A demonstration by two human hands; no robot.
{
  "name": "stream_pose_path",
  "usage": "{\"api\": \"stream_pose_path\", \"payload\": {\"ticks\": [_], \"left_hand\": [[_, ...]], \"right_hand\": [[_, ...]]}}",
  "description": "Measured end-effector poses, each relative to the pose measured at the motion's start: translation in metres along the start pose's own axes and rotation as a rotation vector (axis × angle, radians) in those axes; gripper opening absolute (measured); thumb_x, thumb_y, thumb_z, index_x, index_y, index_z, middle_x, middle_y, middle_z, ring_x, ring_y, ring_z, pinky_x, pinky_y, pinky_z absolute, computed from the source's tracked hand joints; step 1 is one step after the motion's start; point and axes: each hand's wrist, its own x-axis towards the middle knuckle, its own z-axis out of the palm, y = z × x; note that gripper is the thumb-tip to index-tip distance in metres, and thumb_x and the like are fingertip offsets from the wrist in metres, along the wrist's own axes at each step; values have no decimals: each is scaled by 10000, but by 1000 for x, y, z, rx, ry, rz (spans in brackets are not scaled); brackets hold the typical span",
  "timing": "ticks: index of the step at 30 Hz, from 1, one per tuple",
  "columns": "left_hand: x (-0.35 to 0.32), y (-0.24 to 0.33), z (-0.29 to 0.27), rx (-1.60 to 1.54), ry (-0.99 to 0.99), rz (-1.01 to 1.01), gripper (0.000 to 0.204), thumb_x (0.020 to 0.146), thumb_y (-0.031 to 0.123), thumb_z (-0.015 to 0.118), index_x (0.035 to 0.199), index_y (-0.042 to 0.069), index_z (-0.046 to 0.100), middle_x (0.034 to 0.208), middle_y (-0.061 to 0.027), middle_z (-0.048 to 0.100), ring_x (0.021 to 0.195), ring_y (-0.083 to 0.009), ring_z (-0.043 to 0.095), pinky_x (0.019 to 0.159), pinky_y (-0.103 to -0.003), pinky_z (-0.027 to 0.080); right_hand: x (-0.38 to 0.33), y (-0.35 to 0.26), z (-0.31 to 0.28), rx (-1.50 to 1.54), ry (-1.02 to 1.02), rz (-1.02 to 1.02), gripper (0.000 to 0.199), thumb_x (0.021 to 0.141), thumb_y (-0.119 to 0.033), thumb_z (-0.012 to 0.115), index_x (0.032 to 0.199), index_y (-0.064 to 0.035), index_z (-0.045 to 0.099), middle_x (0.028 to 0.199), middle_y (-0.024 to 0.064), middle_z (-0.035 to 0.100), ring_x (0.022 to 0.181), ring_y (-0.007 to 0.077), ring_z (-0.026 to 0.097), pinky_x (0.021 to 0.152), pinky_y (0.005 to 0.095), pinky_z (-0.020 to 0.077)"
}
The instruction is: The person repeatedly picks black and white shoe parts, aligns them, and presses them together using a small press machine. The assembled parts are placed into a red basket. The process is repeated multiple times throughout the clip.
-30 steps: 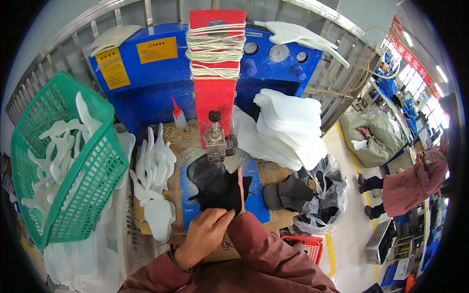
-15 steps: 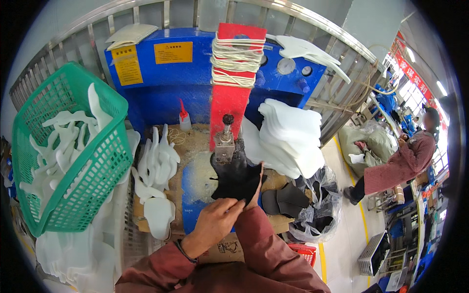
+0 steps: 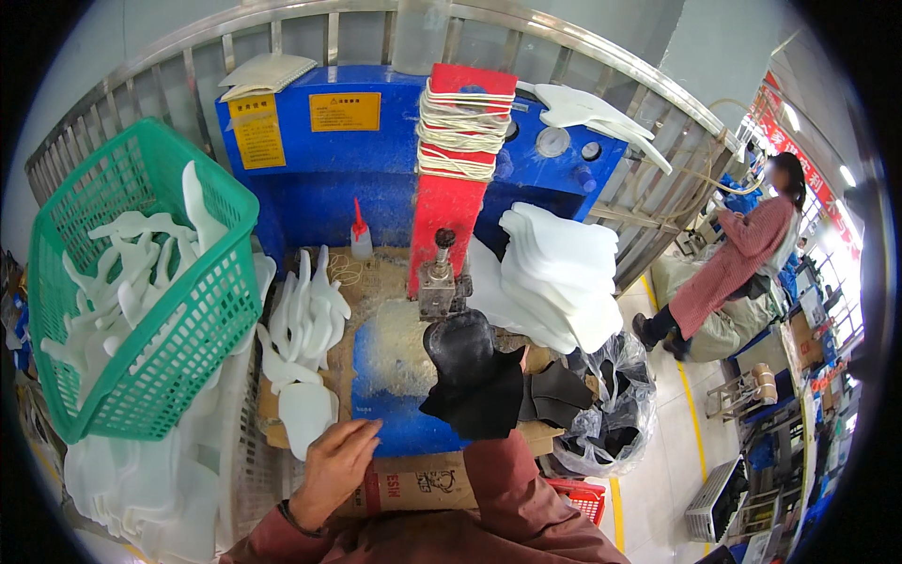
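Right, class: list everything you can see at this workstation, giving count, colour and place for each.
Machine: one, blue, at the back.
Red column: one, wound with cord, centre.
Basket: one, green, left, holding white flat pieces.
White flat pieces: many, beside the basket.
White sheet stack: one, right of the column.
Squeeze bottle: one, white with red tip, by the machine.
Black piece: one, on the blue bench.
Co-worker: one, far right.
Left hand: on the bench edge, empty.
Right hand: hidden behind the black piece.
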Motion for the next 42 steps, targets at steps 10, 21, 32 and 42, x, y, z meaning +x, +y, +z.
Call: {"api": "stream_pose_path", "payload": {"ticks": [10,21,32,42], "left_hand": [[-21,-21,-13,31,10,-179,236,928,67,728,1160,27,738,1071,-138,708,927,-318,710,805,-387,590],[-19,-20,-8,41,-29,-148,229,927,59,726,1154,26,736,1081,-123,711,922,-310,712,801,-388,597],[-17,-41,-11,66,-16,-200,225,940,54,696,1159,11,722,1127,-160,708,960,-358,708,827,-408,575],[-16,-120,-1,439,-57,-398,378,921,80,657,1295,25,648,1393,-157,601,1123,-396,661,921,-466,552]], "right_hand": [[17,1,-28,350,-743,425,949,984,-812,233,1575,-89,403,1533,159,515,1331,363,540,1126,511,433],[-3,-17,-20,556,-344,343,944,961,-837,264,1504,-98,489,1469,160,565,1281,358,561,1077,504,462],[15,-7,-26,436,-540,413,935,946,-853,277,1486,-128,509,1388,169,629,1069,394,662,868,574,558],[26,-6,4,388,-422,275,855,1003,-767,336,1459,-72,534,1404,159,619,1210,384,627,1040,515,522]]}}
